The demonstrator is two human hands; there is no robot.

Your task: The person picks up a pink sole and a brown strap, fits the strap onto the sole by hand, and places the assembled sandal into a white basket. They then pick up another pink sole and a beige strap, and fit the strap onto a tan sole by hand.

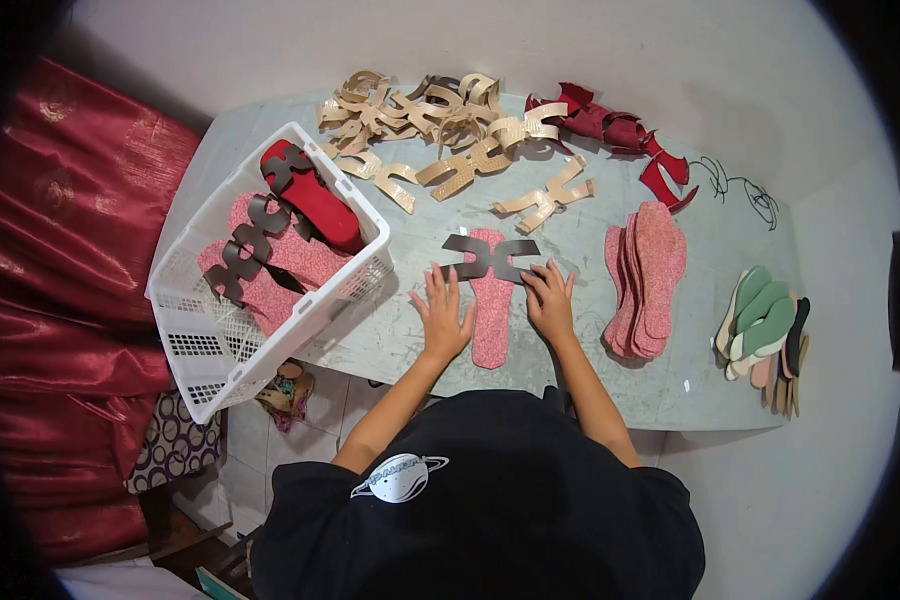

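Note:
A pink speckled insole (490, 325) lies upright in the view on the table, in front of the person. Across its upper part rests a dark brown H-shaped strap piece (491, 259), its ends reaching past both sides. My left hand (442, 312) lies with fingers spread left of the insole, fingertips at the strap's lower left end. On the other side, my right hand (550, 300) has its fingers apart, fingertips touching the strap's lower right end. Neither hand is closed around anything.
A white basket (260, 370) at left holds pink insoles and a red one with dark straps. Beige straps (450, 115) and red straps (610, 125) lie at the back. Stacked pink insoles (660, 270), black cord (760, 200) and green insoles (765, 310) are on the right.

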